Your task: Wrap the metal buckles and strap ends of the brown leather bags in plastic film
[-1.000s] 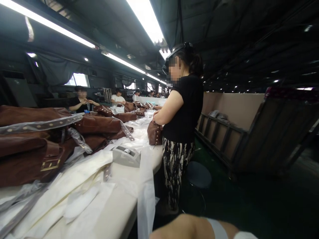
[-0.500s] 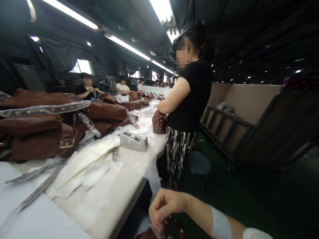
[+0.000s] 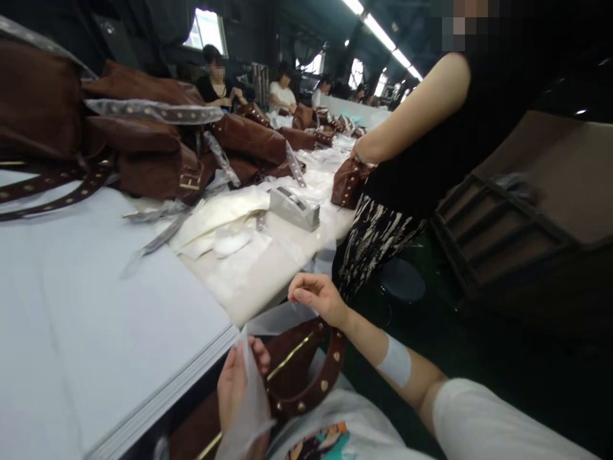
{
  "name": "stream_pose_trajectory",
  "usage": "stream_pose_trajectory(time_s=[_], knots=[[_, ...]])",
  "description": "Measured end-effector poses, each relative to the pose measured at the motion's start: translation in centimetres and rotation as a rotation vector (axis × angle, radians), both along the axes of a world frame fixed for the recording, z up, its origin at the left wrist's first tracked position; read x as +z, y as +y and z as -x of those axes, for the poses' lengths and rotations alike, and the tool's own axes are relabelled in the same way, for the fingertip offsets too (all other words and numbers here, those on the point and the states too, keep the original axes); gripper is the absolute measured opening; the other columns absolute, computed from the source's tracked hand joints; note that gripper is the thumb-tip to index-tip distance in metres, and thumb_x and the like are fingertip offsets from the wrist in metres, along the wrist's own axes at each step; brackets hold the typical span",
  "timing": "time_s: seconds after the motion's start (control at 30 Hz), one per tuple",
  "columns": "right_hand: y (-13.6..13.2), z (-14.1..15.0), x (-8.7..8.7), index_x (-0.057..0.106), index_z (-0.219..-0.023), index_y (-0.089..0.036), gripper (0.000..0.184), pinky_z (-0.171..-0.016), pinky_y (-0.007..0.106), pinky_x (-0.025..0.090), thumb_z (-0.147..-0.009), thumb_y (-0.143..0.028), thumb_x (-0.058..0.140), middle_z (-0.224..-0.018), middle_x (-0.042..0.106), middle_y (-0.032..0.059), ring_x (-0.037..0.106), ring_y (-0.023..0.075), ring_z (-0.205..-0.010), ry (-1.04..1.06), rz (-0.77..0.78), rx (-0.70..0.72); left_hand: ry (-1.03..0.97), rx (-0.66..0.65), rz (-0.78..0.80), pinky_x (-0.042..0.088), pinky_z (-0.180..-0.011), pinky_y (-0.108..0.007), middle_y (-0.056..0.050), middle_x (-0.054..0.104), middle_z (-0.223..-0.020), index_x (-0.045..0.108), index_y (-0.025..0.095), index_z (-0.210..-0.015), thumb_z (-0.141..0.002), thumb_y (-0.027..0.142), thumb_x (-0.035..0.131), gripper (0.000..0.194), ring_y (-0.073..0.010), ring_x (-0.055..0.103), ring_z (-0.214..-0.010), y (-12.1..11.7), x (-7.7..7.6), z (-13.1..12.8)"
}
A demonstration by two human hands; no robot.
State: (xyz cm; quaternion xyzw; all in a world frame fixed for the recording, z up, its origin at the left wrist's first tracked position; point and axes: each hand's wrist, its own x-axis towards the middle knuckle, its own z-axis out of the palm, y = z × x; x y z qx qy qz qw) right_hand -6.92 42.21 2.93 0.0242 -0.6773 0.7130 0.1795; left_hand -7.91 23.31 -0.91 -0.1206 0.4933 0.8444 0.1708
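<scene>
- I'm keeping the left hand [image 3: 232, 383] beside the stack of white sheets [image 3: 143, 287], its fingers closing on translucent film [image 3: 253, 402], probably keeping that thin sheet from slipping.
- I'm holding the right hand [image 3: 318, 297] above the studded handle [image 3: 311, 396], its fingers curling close together; I can't tell whether they're pinching anything.
- The brown leather bag [image 3: 288, 338] is lying below both hands, over the edge of the lap, seemingly for easy reach; its gold zipper is showing.
- The tape dispenser [image 3: 294, 209] is sitting on the surface [image 3: 253, 281], between the piled bags [image 3: 249, 144] and a co-worker [image 3: 421, 115].
- Compared with the earlier frame, I'm now seeing the left hand, more of the bag and stack, and the right hand higher in view.
</scene>
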Motion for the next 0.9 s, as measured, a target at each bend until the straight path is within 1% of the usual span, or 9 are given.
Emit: stream_pose_trajectory(time_s=[0.1, 0.17, 0.27, 0.37, 0.43, 0.57, 0.7, 0.8, 0.9], knots=[[-1.0, -0.5, -0.5, 0.068, -0.076, -0.013, 0.047, -0.065, 0.025, 0.044, -0.090, -0.057, 0.070, -0.074, 0.062, 0.0033, 0.055, 0.0129, -0.068, -0.008, -0.127, 0.054, -0.090, 0.127, -0.074, 0.043, -0.049, -0.014, 0.002, 0.060, -0.072, 0.066, 0.015, -0.086, -0.045, 0.057, 0.097, 0.066, -0.0061, 0.049, -0.056, 0.2, -0.7, 0.7], [-1.6, -0.9, -0.6, 0.069, -0.078, -0.012, 0.052, -0.059, 0.023, 0.040, -0.090, -0.063, 0.066, -0.073, 0.063, 0.0033, 0.054, 0.0118, -0.064, -0.113, -0.228, 0.205, -0.020, 0.143, -0.029, 0.042, -0.050, -0.013, 0.002, 0.059, -0.071, 0.065, 0.015, -0.090, -0.059, 0.057, 0.093, 0.059, -0.0057, 0.047, -0.056, 0.1, -1.0, 0.4], [-2.3, -1.7, -0.2, 0.070, -0.080, -0.012, 0.061, -0.053, 0.021, 0.035, -0.086, -0.072, 0.065, -0.066, 0.061, 0.0005, 0.050, 0.0098, -0.057, -0.271, -0.327, 0.386, 0.170, 0.088, 0.175, 0.037, -0.046, -0.016, 0.005, 0.053, -0.061, 0.061, 0.017, -0.088, -0.081, 0.058, 0.077, 0.044, -0.0069, 0.043, -0.050, -0.2, -1.3, -0.4], [-2.4, -2.2, 0.3, 0.072, -0.085, -0.012, 0.058, -0.056, 0.021, 0.038, -0.079, -0.070, 0.074, -0.068, 0.062, -0.0006, 0.053, 0.0111, -0.061, -0.310, -0.370, 0.381, 0.343, 0.072, 0.451, 0.040, -0.047, -0.018, 0.002, 0.059, -0.065, 0.060, 0.019, -0.089, -0.084, 0.058, 0.073, 0.041, -0.0092, 0.050, -0.051, -0.7, -1.7, -0.8], [-2.2, -2.3, 0.2, 0.074, -0.088, -0.013, 0.053, -0.059, 0.022, 0.043, -0.074, -0.064, 0.082, -0.072, 0.066, 0.0012, 0.059, 0.0139, -0.065, -0.390, -0.362, 0.349, 0.401, 0.069, 0.513, 0.047, -0.055, -0.019, -0.002, 0.066, -0.076, 0.060, 0.019, -0.092, -0.083, 0.057, 0.074, 0.042, -0.0115, 0.059, -0.062, -0.9, -2.0, -0.8], [-1.8, -1.8, -0.9, 0.072, -0.084, -0.012, 0.055, -0.055, 0.025, 0.047, -0.069, -0.064, 0.084, -0.066, 0.067, 0.0033, 0.061, 0.0153, -0.058, -0.608, -0.114, 0.355, 0.310, -0.125, 0.269, 0.039, -0.043, -0.018, -0.001, 0.063, -0.077, 0.060, 0.018, -0.106, -0.081, 0.060, 0.076, 0.051, -0.0090, 0.050, -0.052, -1.3, -2.4, -0.8], [-1.9, -1.2, -2.0, 0.065, -0.075, -0.012, 0.055, -0.059, 0.023, 0.046, -0.069, -0.063, 0.084, -0.064, 0.063, 0.0007, 0.056, 0.0106, -0.056, -0.514, 0.086, 0.310, 0.093, -0.353, -0.003, 0.030, -0.038, -0.017, 0.000, 0.057, -0.069, 0.065, 0.014, -0.104, -0.075, 0.064, 0.079, 0.060, -0.0071, 0.042, -0.048, -1.1, -2.2, -0.6], [-2.3, -1.4, -2.0, 0.067, -0.091, -0.013, 0.052, -0.064, 0.023, 0.048, -0.073, -0.059, 0.083, -0.077, 0.067, 0.0020, 0.060, 0.0123, -0.067, -0.457, -0.043, 0.311, 0.026, -0.214, -0.019, 0.030, -0.041, -0.015, 0.004, 0.052, -0.061, 0.065, 0.013, -0.086, -0.062, 0.055, 0.092, 0.055, -0.0045, 0.038, -0.048, -0.9, -1.5, -0.1], [-2.6, -2.3, -1.4, 0.063, -0.120, -0.018, 0.064, -0.060, 0.021, 0.045, -0.071, -0.050, 0.088, -0.088, 0.070, 0.0018, 0.063, 0.0141, -0.071, -0.488, -0.402, 0.489, 0.050, 0.043, -0.014, 0.031, -0.043, -0.017, 0.004, 0.053, -0.063, 0.062, 0.016, -0.079, -0.052, 0.055, 0.096, 0.058, -0.0055, 0.039, -0.051, -2.1, 0.0, 0.5]])
